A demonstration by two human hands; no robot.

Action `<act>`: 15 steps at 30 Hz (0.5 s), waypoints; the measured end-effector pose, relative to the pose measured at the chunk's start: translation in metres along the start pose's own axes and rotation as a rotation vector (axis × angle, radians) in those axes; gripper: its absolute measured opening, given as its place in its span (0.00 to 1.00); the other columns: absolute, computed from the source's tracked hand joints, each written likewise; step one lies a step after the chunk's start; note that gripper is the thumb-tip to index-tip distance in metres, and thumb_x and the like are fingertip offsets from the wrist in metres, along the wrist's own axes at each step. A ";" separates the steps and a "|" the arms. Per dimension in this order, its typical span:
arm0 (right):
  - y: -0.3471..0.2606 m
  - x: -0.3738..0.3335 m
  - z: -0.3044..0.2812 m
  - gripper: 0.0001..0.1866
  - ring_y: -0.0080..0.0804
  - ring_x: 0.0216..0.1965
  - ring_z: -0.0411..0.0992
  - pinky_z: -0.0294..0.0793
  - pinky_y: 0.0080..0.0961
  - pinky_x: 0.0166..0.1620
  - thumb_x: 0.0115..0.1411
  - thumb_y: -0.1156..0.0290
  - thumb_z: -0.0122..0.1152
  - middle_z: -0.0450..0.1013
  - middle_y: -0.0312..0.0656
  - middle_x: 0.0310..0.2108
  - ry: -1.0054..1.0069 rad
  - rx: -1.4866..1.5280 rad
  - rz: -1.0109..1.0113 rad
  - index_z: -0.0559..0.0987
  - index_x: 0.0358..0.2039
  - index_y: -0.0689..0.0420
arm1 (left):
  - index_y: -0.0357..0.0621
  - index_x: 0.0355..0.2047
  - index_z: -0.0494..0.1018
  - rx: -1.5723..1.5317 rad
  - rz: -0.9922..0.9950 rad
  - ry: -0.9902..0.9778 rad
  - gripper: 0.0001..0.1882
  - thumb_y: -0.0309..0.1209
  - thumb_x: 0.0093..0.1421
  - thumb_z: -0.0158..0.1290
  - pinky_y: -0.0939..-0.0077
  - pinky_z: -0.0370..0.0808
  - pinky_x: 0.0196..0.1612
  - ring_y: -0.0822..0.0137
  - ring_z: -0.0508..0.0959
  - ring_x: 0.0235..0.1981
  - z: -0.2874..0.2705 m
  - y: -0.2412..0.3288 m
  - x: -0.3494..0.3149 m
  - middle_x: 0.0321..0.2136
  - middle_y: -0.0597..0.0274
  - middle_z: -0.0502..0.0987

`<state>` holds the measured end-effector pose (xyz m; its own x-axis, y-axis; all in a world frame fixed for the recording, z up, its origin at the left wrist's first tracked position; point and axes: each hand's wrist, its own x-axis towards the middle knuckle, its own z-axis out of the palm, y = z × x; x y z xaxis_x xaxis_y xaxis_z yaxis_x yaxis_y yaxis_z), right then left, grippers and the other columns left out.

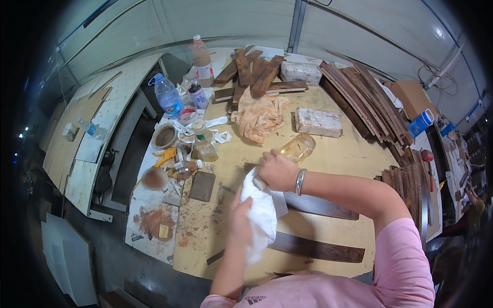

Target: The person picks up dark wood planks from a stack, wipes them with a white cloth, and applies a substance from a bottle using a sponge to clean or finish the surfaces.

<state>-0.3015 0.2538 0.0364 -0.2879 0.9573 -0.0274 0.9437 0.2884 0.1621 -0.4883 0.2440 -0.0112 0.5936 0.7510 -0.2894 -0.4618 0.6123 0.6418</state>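
Observation:
My right hand [277,171] is closed round the neck end of a clear plastic bottle [299,148] holding yellowish liquid. The bottle lies tilted, its base away from me and its neck end toward a white cloth [261,218]. My left hand [240,219] grips that cloth, which hangs down in loose folds. The bottle's mouth is hidden by my right hand and the cloth. Beneath my arms, two dark brown wooden strips [321,248] lie on the tan tabletop [308,277].
Brown wooden slats [359,102] are stacked at the right, with shorter pieces [254,72] at the back. A crumpled orange-stained cloth [261,115] lies beside a whitish wrapped block [318,122]. Bottles, including a blue-tinted jug [168,96], a bowl [165,136] and a dark sanding block [202,186] stand left.

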 end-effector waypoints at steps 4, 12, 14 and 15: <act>0.002 -0.009 -0.004 0.07 0.37 0.35 0.72 0.68 0.32 0.39 0.47 0.65 0.58 0.75 0.40 0.24 -0.048 -0.191 0.000 0.80 0.19 0.53 | 0.33 0.63 0.59 -0.077 -0.035 -0.049 0.29 0.21 0.59 0.43 0.63 0.68 0.60 0.55 0.72 0.56 -0.003 -0.007 0.004 0.56 0.47 0.69; 0.009 -0.013 -0.022 0.09 0.38 0.31 0.72 0.66 0.34 0.33 0.47 0.63 0.57 0.75 0.39 0.21 -0.173 -0.262 -0.013 0.81 0.17 0.51 | 0.32 0.59 0.64 0.004 -0.015 -0.041 0.26 0.28 0.59 0.41 0.71 0.69 0.56 0.63 0.74 0.51 -0.003 -0.006 -0.005 0.51 0.53 0.73; 0.009 -0.014 -0.018 0.09 0.36 0.30 0.72 0.65 0.34 0.31 0.49 0.62 0.57 0.76 0.36 0.21 -0.163 -0.255 -0.026 0.82 0.18 0.49 | 0.32 0.59 0.64 -0.009 -0.027 -0.034 0.26 0.28 0.60 0.41 0.71 0.69 0.56 0.63 0.74 0.51 -0.004 -0.007 -0.006 0.51 0.53 0.73; 0.009 -0.014 -0.017 0.09 0.37 0.30 0.72 0.65 0.34 0.31 0.47 0.62 0.57 0.76 0.38 0.21 -0.155 -0.235 -0.023 0.81 0.17 0.50 | 0.33 0.59 0.64 -0.018 -0.037 -0.029 0.26 0.28 0.60 0.41 0.71 0.69 0.55 0.63 0.75 0.50 -0.006 -0.009 -0.005 0.51 0.53 0.73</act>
<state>-0.2921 0.2428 0.0545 -0.2632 0.9475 -0.1813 0.8682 0.3146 0.3836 -0.4911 0.2360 -0.0198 0.6290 0.7207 -0.2915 -0.4511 0.6438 0.6181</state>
